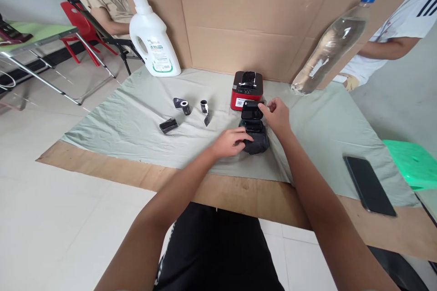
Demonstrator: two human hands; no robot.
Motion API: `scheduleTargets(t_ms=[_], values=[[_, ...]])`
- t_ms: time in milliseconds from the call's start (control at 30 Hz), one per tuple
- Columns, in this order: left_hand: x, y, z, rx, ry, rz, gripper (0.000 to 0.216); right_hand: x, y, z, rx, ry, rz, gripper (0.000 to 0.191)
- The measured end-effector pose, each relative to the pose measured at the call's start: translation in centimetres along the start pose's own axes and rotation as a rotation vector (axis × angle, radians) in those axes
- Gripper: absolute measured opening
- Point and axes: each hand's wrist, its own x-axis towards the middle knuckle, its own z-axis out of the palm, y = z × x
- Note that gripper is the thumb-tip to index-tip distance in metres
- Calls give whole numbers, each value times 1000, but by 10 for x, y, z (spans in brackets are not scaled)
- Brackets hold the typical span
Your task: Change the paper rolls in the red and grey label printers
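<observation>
Forearms (177,193) converged on a black device (258,142). The left hand (230,142) touched its left side, grip unclear; the right hand (277,117) pinched its raised lid's (251,111) right edge.

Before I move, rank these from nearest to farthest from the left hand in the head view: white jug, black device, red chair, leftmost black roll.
From the left hand:
1. Black device: touching, on its right.
2. Leftmost black roll: to the left.
3. White jug: left, toward the back.
4. Red chair: farther left, beyond the jug.
</observation>
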Motion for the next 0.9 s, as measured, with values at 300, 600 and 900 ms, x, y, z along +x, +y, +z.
scheduleTargets(t_ms=[300, 600, 900], values=[[-1, -4, -2, 16, 66, -8, 35, -1, -4, -16, -361, -635, -119, 25], [2, -11, 0, -140, 273, 59, 34, -5, -34, -31, -469, -617, -182, 19], [13, -17, -2, -455, 556, -203, 50, -17, -73, -58, -4, -504, -329, 18]])
